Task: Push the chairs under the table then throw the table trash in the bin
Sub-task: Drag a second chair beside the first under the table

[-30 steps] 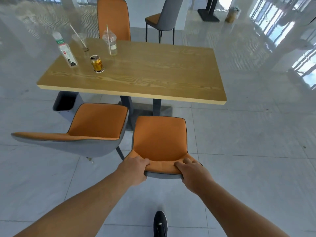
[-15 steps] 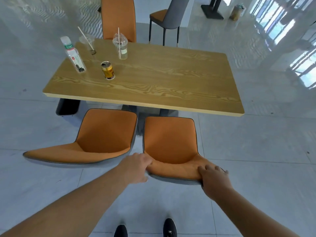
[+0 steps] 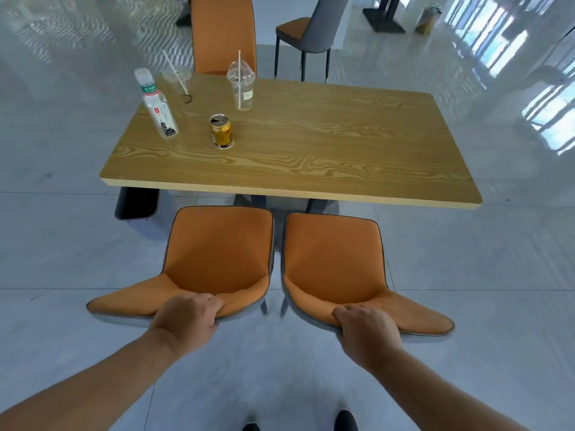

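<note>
With each hand gripping a chair back, left hand (image 3: 186,318) on the left chair (image 3: 217,253), right hand (image 3: 367,329) on the right chair (image 3: 334,259), chair-pushing is underway; next, shove both forward beneath the table (image 3: 311,150), whose trash lies beyond the hands

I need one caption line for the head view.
Left hand and right hand grip two orange chairs facing a littered wooden table.

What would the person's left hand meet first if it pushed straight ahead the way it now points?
The left hand already grips the left chair by its backrest top. Going straight on, chair and hand would probably meet the table at its near edge first, though depth is hard to judge.
</note>
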### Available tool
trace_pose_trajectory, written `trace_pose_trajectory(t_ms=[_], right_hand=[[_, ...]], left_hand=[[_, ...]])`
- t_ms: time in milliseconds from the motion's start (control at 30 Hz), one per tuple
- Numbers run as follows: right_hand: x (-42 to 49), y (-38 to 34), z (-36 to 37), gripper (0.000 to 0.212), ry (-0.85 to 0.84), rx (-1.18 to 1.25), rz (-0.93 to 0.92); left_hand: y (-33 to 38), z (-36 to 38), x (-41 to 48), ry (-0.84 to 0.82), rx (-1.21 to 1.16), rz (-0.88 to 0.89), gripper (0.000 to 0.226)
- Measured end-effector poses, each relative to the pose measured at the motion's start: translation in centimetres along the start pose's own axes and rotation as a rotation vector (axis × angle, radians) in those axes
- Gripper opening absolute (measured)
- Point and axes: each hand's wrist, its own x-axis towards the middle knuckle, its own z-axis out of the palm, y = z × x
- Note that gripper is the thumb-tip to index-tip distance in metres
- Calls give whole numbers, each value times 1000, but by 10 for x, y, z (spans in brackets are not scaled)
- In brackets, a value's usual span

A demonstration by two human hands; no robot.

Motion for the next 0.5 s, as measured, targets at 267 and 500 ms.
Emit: trace_pose_trajectory(t_ms=[267, 500], right_hand=[[-7, 1, 13, 13, -8, 20, -145], [1, -10, 19, 15, -14, 36, -122]], left_hand=[[-8, 6, 1, 50, -12, 163, 40], [0, 5, 8, -29, 19, 115, 33]])
